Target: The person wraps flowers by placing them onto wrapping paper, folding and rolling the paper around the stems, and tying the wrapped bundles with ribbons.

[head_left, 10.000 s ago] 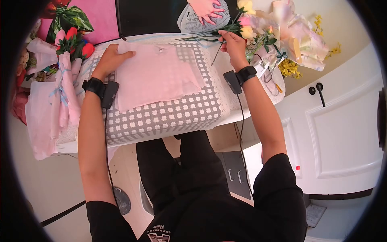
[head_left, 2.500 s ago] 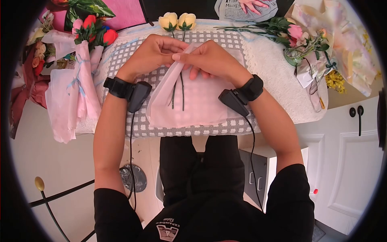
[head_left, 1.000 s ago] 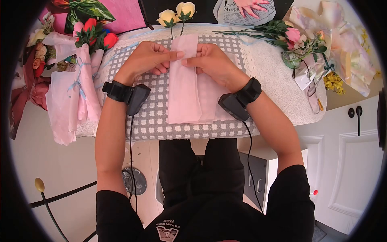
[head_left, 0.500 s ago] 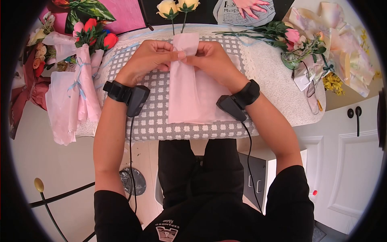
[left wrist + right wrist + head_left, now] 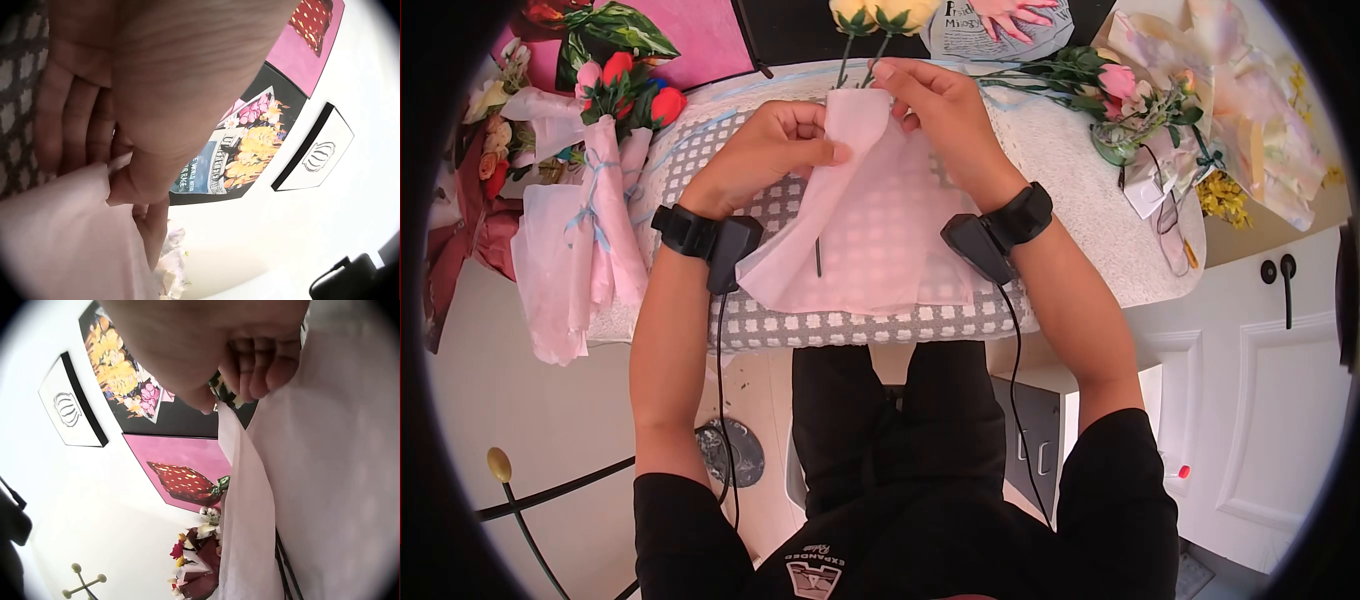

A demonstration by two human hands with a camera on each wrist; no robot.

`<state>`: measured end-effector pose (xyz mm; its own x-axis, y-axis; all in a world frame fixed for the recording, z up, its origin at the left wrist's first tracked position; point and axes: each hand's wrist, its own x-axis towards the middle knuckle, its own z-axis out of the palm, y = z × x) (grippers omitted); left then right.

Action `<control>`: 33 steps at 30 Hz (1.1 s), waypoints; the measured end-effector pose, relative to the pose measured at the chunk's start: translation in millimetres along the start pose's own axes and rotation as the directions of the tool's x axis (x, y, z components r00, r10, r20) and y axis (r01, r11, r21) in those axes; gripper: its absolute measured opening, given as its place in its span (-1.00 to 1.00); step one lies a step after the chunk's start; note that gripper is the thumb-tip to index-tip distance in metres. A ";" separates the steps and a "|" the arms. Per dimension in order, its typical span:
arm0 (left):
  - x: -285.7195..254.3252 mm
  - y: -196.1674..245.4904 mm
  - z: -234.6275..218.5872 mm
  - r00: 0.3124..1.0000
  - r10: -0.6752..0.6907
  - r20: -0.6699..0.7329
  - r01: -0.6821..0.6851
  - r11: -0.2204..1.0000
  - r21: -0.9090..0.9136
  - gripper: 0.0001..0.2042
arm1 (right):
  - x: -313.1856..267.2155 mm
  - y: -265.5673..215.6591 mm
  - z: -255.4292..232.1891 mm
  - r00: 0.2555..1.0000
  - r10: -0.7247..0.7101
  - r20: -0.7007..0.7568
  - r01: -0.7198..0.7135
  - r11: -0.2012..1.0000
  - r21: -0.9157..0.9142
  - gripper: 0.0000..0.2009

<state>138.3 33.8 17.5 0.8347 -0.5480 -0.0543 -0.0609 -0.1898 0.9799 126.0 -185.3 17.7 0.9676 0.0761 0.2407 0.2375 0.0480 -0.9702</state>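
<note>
Two pale yellow roses (image 5: 900,14) stand out past the top of a sheer pink sheet (image 5: 870,230), partly cut off by the view's edge. My left hand (image 5: 765,155) pinches the sheet's left side near the top between thumb and fingers; its thumb presses the pink fabric (image 5: 69,237) in the left wrist view. Higher up on the right, my right hand (image 5: 950,110) has its thumb and index finger at a rose stem by the sheet's top edge. Dark stems (image 5: 284,565) show beside the folded sheet in the right wrist view. One stem end (image 5: 818,257) lies lower down.
Pink-wrapped bundles with red flowers (image 5: 665,106) lie at the left. At the right are loose flowers (image 5: 1115,82), a glass dish (image 5: 1115,147) and pale patterned wrapping (image 5: 1250,110). A grey checked cloth (image 5: 870,326) lies beneath the sheet; pictures stand behind.
The right hand has moved up from the fold to the stems. The sheet's fold has loosened and its lower left corner has swung left. The roses have shifted right and farther back.
</note>
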 end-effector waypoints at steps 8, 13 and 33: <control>-7.7 11.9 4.6 0.983 -0.008 0.184 0.006 1.000 0.010 -0.75 | 5.8 0.0 -10.3 0.977 0.021 0.213 -0.030 0.999 0.040 -0.65; -8.4 11.0 4.1 0.973 -0.006 0.230 0.019 0.999 -0.051 -0.74 | 9.5 0.9 -12.6 0.958 0.077 0.278 -0.123 0.981 0.153 -0.69; -13.1 7.4 3.9 0.937 0.059 0.344 -0.002 0.987 -0.164 -0.68 | 11.3 -2.4 -21.2 0.843 0.092 0.530 -0.259 0.933 0.249 -0.67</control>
<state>124.8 36.4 24.8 0.5900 -0.8052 -0.0588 0.0274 -0.0528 0.9982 138.1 -205.6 22.2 0.7925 0.5963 0.1283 -0.0502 0.2735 -0.9606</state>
